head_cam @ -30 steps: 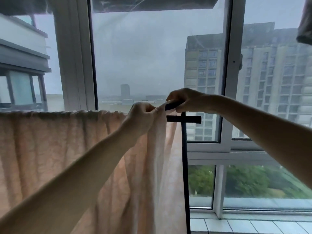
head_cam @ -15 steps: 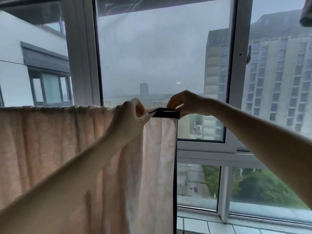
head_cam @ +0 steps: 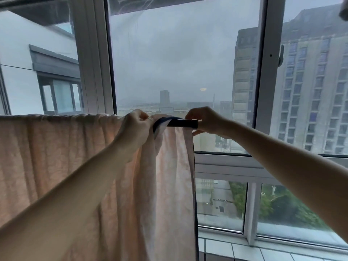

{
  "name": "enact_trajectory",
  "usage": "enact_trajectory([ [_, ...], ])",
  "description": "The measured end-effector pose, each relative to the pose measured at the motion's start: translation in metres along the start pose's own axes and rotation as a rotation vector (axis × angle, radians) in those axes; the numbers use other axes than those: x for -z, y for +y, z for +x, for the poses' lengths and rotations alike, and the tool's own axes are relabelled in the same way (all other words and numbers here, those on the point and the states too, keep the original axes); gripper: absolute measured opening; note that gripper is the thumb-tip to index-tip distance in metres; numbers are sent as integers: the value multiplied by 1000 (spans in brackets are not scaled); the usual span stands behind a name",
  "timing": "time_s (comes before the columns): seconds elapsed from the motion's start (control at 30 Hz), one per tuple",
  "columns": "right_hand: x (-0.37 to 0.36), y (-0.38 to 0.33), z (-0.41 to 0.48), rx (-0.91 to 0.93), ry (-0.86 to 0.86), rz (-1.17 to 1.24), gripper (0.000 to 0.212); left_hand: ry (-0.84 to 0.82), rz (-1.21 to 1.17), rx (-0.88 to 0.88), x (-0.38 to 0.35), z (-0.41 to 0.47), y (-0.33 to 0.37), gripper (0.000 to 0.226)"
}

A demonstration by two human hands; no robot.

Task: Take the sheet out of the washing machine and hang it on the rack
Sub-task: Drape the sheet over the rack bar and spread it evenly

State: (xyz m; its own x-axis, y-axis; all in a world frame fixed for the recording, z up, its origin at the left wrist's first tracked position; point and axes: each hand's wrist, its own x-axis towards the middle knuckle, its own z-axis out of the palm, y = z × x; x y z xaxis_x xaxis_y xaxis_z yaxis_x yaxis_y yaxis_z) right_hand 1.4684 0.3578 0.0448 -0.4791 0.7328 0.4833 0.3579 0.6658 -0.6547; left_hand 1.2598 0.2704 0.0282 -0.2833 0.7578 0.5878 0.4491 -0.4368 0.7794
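Sheet (head_cam: 75,166), pinched by left hand (head_cam: 134,129), could overshoot the rack bar (head_cam: 185,123) at three o'clock, where right hand (head_cam: 205,120) grips, if overpulled.

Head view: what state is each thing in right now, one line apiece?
sheet, draped over the rack bar, hanging down, bunched near the right end.
rack bar, mostly covered by the sheet; its dark right end bare.
left hand, grips a bunch of sheet at the bar.
right hand, curled round the bar's bare end.
window, appears closed.
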Motion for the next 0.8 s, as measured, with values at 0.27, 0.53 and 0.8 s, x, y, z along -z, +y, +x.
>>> enact_trajectory([
  [0.27,-9,5,-4,-143,-32,151,12,-28,272,-326,-6,-20,6,16],
  [0.53,-20,7,-21,-138,-29,149,20,191,819,-658,-11,-26,9,13],
  [0.8,-25,-5,-29,-126,-66,200,36,192,792,-648,-21,-20,14,13],
])
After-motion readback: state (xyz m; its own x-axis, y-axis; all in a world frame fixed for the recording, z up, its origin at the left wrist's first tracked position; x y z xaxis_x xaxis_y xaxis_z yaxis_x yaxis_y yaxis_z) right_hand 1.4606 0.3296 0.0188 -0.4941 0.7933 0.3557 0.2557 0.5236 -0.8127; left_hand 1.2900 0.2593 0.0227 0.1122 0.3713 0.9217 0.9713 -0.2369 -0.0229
